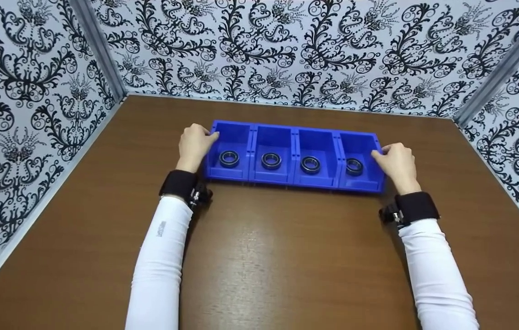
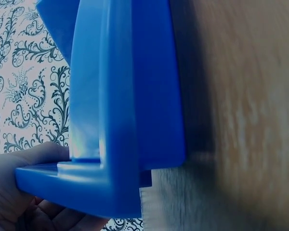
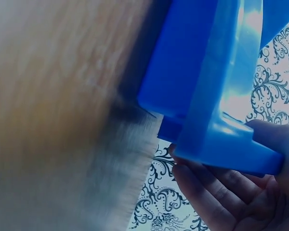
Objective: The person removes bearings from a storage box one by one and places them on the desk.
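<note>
A long blue plastic bin (image 1: 268, 178) is divided side by side into several compartments. One dark ring-shaped bearing lies in each: the far-left bearing (image 1: 229, 166), two middle bearings (image 1: 271, 167) (image 1: 310, 172) and the far-right bearing (image 1: 354, 173). My left hand (image 1: 194, 143) grips the bin's left end wall, thumb on the inner side. At the opposite end, my right hand (image 1: 396, 162) holds the right wall the same way. Both wrist views show fingers (image 3: 202, 192) under the bin's side edge and the thumb on the other side. Whether the bin touches the table cannot be told.
The brown wooden table (image 1: 259, 256) extends around the bin. Behind and at both sides stand panels with black-and-white patterned wallpaper (image 1: 268, 50), joined by grey metal posts (image 1: 99, 48). Each wrist wears a black strap (image 1: 179, 184) with a small camera.
</note>
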Demonstrator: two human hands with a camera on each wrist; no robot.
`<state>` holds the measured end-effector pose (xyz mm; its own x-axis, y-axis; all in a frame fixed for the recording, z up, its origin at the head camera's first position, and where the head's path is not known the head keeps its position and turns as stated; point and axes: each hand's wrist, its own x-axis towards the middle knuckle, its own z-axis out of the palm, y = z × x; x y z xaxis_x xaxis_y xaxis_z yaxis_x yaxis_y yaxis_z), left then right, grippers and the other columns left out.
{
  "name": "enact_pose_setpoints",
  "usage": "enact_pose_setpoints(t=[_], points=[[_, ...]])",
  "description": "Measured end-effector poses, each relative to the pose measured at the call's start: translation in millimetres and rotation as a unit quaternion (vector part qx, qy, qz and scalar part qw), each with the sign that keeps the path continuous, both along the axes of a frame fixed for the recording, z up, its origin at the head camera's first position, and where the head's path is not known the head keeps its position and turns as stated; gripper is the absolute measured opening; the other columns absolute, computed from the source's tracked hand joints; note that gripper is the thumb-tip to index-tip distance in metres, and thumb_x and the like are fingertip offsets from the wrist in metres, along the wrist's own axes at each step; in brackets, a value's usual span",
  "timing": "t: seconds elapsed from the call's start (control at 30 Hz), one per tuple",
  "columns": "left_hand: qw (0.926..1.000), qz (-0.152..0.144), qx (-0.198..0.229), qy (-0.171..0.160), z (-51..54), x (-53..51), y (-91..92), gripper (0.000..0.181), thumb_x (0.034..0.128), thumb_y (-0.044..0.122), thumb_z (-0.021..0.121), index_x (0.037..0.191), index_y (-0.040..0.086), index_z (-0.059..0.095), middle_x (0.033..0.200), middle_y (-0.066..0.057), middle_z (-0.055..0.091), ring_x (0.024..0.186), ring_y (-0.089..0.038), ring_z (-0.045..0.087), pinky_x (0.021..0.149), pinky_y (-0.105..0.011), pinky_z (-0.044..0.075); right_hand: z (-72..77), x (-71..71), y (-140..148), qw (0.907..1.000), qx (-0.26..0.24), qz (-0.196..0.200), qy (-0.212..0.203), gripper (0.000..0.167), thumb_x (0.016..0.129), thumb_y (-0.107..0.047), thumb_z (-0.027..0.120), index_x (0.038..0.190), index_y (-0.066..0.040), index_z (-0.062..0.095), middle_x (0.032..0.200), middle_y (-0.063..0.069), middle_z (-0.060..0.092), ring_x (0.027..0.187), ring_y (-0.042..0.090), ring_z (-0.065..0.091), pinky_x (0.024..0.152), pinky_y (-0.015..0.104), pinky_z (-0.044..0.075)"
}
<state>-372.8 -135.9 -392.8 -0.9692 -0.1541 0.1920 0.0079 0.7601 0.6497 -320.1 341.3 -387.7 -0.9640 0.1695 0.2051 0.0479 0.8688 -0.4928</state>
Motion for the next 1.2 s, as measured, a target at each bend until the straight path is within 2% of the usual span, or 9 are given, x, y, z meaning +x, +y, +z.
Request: enact_pose_setpoints(t=[0.4, 0.57, 0.83, 1.03, 1.2], points=[[1.0, 0.005, -0.003, 0.0, 0.6, 0.2, -0.4, 0.031, 0.0966, 0.032, 0.073, 0.1, 0.003, 0.083, 0.114, -0.023, 0.075, 0.104, -0.043, 0.072, 0.086, -0.056, 0.056, 8.4, 13.9, 1.8, 0.9989, 0.014, 0.041, 0.017, 0.036, 0.096, -0.023, 0.074, 0.108, 0.011, 0.074, 0.109, 0.033, 0.071, 0.105, 0.055, 0.065, 0.092, 0.069, 0.045], [1.0, 0.006, -0.001, -0.001, 0.4, 0.9, -0.4, 0.031, 0.0966, 0.031, 0.072, 0.099, 0.002, 0.082, 0.112, -0.022, 0.076, 0.102, -0.042, 0.072, 0.085, -0.055, 0.056, 12.9, 18.6, 1.8, 0.9985, 0.013, 0.051, 0.019, 0.037, 0.095, -0.02, 0.075, 0.113, 0.012, 0.073, 0.11, 0.032, 0.072, 0.105, 0.054, 0.066, 0.093, 0.068, 0.044], [1.0, 0.003, -0.001, -0.004, -1.6, -0.5, 2.0, 0.031, 0.0969, 0.032, 0.073, 0.097, 0.003, 0.083, 0.111, -0.021, 0.076, 0.1, -0.04, 0.073, 0.084, -0.054, 0.057, 23.2, 26.5, -0.7, 0.9969, 0.029, 0.064, 0.036, 0.043, 0.094, -0.015, 0.077, 0.123, 0.015, 0.067, 0.12, 0.034, 0.068, 0.115, 0.057, 0.061, 0.096, 0.068, 0.043], [1.0, 0.002, 0.003, -0.004, -1.1, -0.8, 1.6, 0.031, 0.0971, 0.032, 0.073, 0.098, 0.003, 0.083, 0.112, -0.021, 0.076, 0.101, -0.04, 0.073, 0.085, -0.054, 0.056, 32.4, 32.3, -6.8, 0.993, 0.031, 0.099, 0.055, 0.04, 0.092, -0.009, 0.078, 0.123, 0.014, 0.068, 0.116, 0.033, 0.07, 0.107, 0.054, 0.067, 0.092, 0.068, 0.045], [1.0, 0.005, 0.003, -0.005, -0.4, 0.7, 0.6, 0.03, 0.0968, 0.032, 0.073, 0.097, 0.003, 0.083, 0.113, -0.022, 0.076, 0.103, -0.041, 0.072, 0.085, -0.055, 0.056, 37.9, 34.7, -15.7, 0.99, 0.035, 0.129, 0.044, 0.038, 0.091, -0.007, 0.078, 0.122, 0.013, 0.069, 0.114, 0.035, 0.07, 0.103, 0.052, 0.069, 0.09, 0.066, 0.05]])
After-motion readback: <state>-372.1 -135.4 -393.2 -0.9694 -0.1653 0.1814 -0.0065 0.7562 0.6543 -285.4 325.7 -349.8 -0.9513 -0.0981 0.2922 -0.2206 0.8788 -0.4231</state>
